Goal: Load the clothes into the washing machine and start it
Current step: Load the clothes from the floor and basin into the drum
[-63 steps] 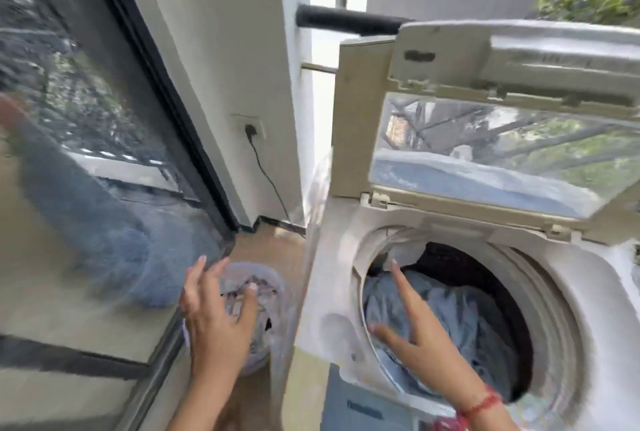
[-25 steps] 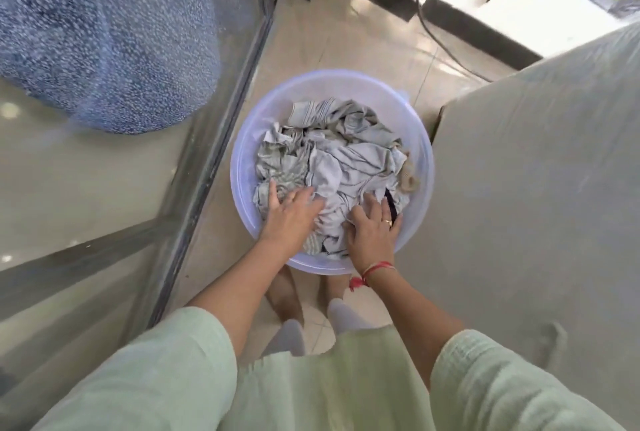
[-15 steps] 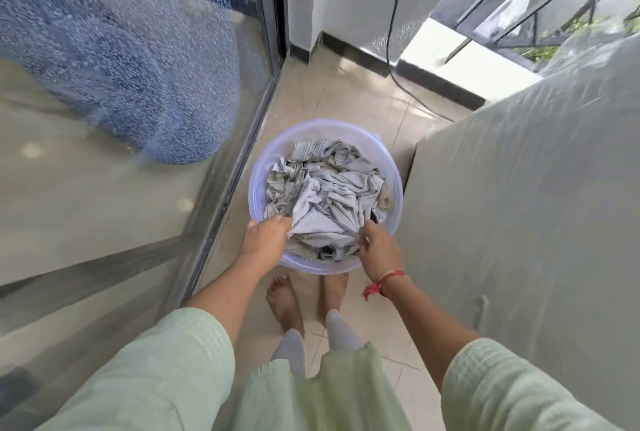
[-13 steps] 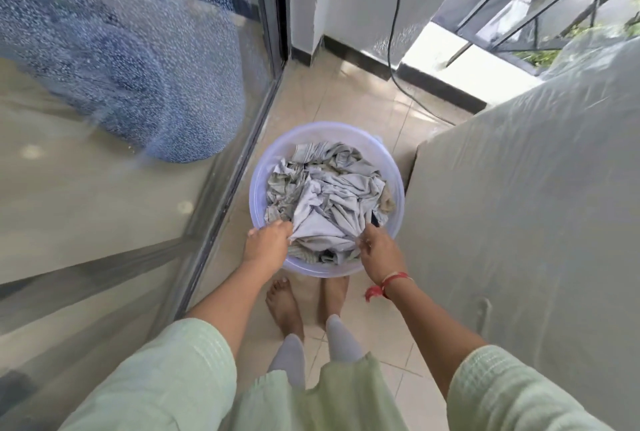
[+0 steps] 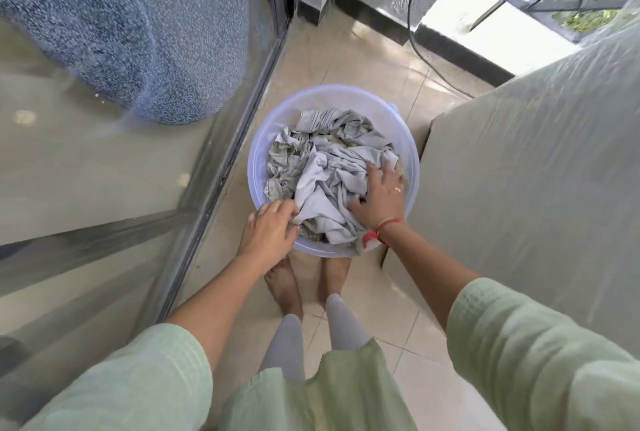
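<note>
The left hand (image 5: 270,231) grips the near edge of crumpled grey and white clothes (image 5: 325,167) heaped in a round pale lilac plastic basin (image 5: 332,93) on the beige tiled floor (image 5: 363,60), the right hand (image 5: 379,195) lies spread flat on them, so a one-sided lift may shed loose pieces.

left hand (image 5: 270,231): arm reaching down, fingers curled gripping clothes (image 5: 322,185) | right hand (image 5: 381,197): palm down, fingers spread, pressing them
</note>
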Available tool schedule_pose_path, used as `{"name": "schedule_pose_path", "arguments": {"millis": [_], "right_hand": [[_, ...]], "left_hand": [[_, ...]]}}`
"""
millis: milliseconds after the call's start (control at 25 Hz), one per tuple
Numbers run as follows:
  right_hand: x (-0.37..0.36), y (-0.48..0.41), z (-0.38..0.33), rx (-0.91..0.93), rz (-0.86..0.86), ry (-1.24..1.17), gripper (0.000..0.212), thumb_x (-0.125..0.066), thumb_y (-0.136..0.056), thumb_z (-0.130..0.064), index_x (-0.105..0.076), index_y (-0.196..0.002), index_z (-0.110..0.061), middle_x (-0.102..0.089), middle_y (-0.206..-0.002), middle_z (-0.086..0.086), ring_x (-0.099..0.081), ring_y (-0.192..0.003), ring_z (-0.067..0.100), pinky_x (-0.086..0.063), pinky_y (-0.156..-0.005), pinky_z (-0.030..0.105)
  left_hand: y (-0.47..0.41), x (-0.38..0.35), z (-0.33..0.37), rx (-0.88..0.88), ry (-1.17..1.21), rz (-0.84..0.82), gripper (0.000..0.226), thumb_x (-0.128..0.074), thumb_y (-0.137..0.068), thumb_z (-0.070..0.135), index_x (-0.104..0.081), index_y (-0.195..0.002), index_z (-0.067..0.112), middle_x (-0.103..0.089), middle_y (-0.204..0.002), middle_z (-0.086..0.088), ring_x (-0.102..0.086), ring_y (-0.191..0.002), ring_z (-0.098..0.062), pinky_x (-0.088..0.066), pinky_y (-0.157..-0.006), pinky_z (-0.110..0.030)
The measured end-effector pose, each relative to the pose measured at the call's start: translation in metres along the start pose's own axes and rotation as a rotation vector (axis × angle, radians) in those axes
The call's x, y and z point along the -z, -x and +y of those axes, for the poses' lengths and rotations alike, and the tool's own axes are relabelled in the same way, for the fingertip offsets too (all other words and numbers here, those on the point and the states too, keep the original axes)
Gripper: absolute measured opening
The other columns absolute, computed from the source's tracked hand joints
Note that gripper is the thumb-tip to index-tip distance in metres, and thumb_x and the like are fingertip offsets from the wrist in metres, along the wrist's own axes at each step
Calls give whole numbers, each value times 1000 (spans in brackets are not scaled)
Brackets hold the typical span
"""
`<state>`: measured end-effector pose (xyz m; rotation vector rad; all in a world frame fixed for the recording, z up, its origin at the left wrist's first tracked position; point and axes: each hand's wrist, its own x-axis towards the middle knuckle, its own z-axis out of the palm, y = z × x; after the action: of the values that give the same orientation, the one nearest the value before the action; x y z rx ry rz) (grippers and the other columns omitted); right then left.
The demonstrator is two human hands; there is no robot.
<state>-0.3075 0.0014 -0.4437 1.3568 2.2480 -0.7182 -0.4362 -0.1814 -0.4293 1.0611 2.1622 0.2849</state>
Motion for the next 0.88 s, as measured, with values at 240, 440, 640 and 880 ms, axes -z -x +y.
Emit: {"name": "schedule_pose_path", "arguments": {"millis": [240, 440, 640, 880], "right_hand": [[-7, -12, -9, -126, 79, -636, 6, -47, -90, -8, -53, -90, -6, -54, -86, 11, -51, -83, 21, -36, -71, 29], [48, 13, -6, -223, 401, -1257, 14, -49, -78, -10, -47, -66, -16, -45, -64, -4, -41, -59, 2, -38, -62, 23], [67, 35, -33, -101, 465, -1184, 20, -45, -83, -16, -41, -64, -17, -39, -64, -2, -37, -62, 8, -33, -62, 28], [117, 73, -46, 250, 630, -914, 29, -44, -95, -15, -38, -67, -21, -35, -61, -12, -33, -61, 1, -32, -57, 24]], "left_hand": [[-3, -2, -9, 54, -55, -156, 82, -66, -83, 25, -16, -147, 32, -19, -151, -7, -22, -139, -29, -28, -106, -48], [-6, -5, -5, 100, -112, -309, 83, -64, -85, 35, -11, -148, 33, -11, -155, -6, -22, -140, -30, -21, -110, -49], [-13, -4, 2, 146, 155, 35, 27, -48, -93, 12, -61, -117, 11, -52, -127, -9, -51, -113, -32, -36, -99, -42], [-15, 4, -14, 234, 356, 61, 14, -47, -93, 11, -60, -91, 6, -56, -81, -11, -53, -73, -29, -35, -62, -32]]}}
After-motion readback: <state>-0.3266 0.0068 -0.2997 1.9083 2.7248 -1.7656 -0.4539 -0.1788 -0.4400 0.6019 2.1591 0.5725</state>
